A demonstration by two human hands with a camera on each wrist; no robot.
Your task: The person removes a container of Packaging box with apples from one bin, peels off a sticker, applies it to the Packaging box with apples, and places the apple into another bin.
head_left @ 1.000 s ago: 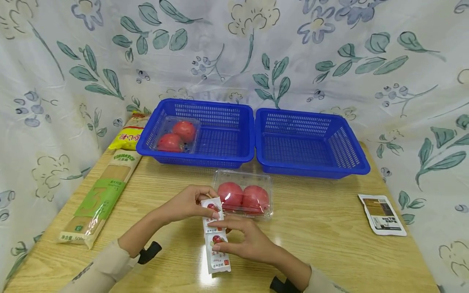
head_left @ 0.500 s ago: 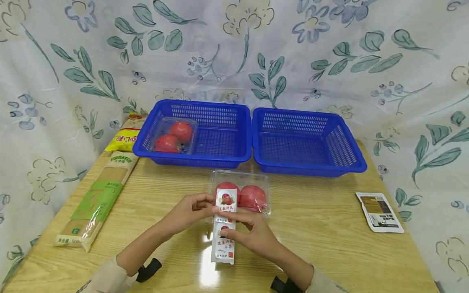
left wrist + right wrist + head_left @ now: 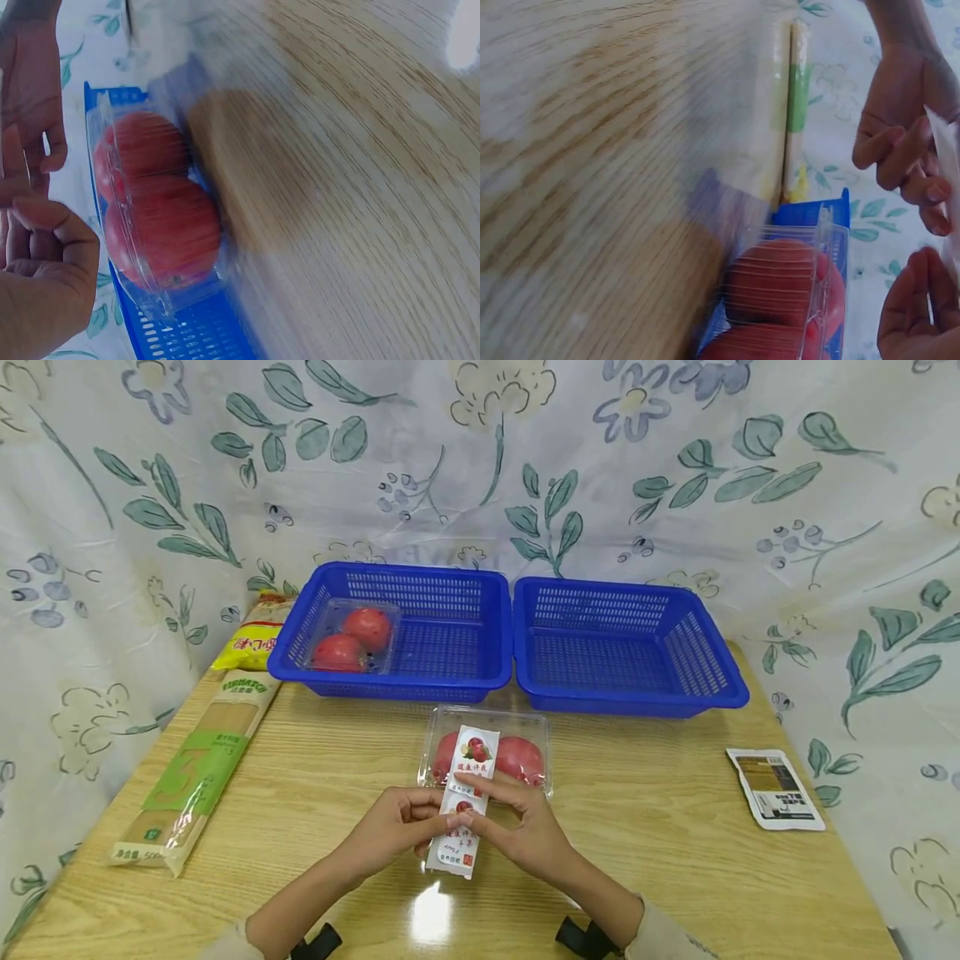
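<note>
Now the strip point(image 3: 461, 800) leans right, gripped from both sides

The left hand point(image 3: 390, 828) has its grip on the strip's left edge, and the right hand point(image 3: 536, 833) pinches it from the other side; the two thumbs meet on the lower of two joined sachets, and a right finger lies across the upper one. The strip is at lower centre of the frame, held up above the surface point(image 3: 637, 835).

Half a second ago it stood nearly upright in the head view and the left thumb was above the join; that thumb is now below it, and the strip's top has tipped rightward. This looks like a shift of hold: the strip seems whole and is not set down.

Behind it, at centre, a clear box point(image 3: 517, 721) holds two red fruits point(image 3: 521, 760), partly covered by the strip in the head view. Above and to its left, the left basket point(image 3: 405, 687) carries a second box point(image 3: 330, 612) of two red fruits at its left end. The right basket point(image 3: 630, 700) stands just beside it, its mesh floor showing.

Farther out are noodles point(image 3: 197, 768) and a yellow bag point(image 3: 251, 645) at left, and a pouch point(image 3: 776, 789) at right.
</note>
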